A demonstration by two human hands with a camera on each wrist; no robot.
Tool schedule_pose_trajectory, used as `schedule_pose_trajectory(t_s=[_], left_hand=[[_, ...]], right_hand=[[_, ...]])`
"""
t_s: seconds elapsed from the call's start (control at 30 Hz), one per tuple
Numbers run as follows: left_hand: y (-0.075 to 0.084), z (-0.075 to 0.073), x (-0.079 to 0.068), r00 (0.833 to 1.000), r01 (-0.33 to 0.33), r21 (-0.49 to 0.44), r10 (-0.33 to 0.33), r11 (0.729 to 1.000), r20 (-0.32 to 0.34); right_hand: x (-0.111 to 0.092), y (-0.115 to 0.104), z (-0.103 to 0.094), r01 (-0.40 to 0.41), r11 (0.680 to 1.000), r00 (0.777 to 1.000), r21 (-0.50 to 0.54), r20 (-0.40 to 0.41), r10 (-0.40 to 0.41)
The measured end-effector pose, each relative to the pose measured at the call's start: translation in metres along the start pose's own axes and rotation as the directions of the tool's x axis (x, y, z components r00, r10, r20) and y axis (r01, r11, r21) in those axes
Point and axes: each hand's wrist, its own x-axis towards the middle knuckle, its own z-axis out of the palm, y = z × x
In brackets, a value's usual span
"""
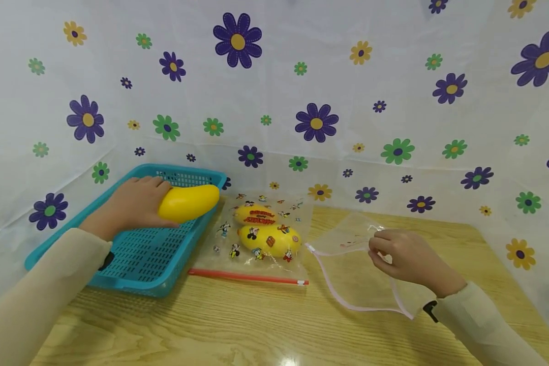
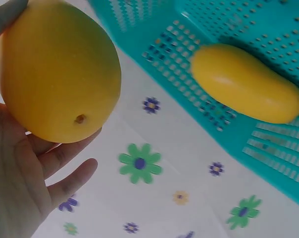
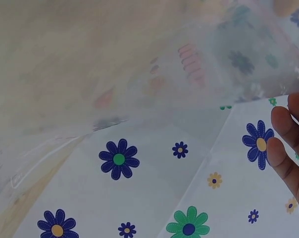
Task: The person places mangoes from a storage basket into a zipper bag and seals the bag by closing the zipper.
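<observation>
My left hand (image 1: 139, 203) grips a yellow mango (image 1: 189, 202) above the right side of a teal basket (image 1: 178, 269). In the left wrist view, the held mango's small brown stem spot faces the camera, and another yellow mango (image 2: 246, 84) lies in the basket; the arm hides it in the head view. At the right, my right hand (image 1: 409, 259) pinches the upper side of a clear zip bag (image 1: 357, 284) with a pink edge, and the bag's mouth gapes toward me. The right wrist view shows its cloudy film (image 3: 154, 74) beside the fingertips (image 3: 280, 119).
Between basket and pink-edged bag lies a printed clear bag (image 1: 224, 259) with a red zip strip, two yellow mangoes (image 1: 270, 240) inside. Everything stands on a wood-grain table (image 1: 201, 325). A white flowered sheet (image 1: 274, 86) rises behind and along both sides.
</observation>
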Motion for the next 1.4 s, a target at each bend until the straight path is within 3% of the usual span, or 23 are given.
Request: schedule_pose_trajectory(t_s=[0.53,0.7,0.93,1.4], left_hand=[[0.075,-0.017,0.004,0.986,-0.137,0.021,0.139,0.990,-0.093],[0.100,-0.014,0.005,0.980,-0.158,0.026,0.160,0.987,-0.122],[0.132,-0.007,0.006,0.958,-0.201,0.032,0.203,0.979,-0.202],[0.186,0.007,0.001,0.939,-0.262,0.059,0.268,0.963,-0.215]], right_hand=[[0.001,0.000,0.000,-0.003,1.000,1.000,0.003,0.004,0.003],[0.001,-0.001,-0.002,-0.002,1.000,1.000,0.008,0.001,0.002],[0.002,-0.002,-0.002,0.005,1.000,1.000,0.011,-0.015,-0.005],[0.002,-0.002,-0.002,-0.005,1.000,1.000,0.015,0.003,0.005]])
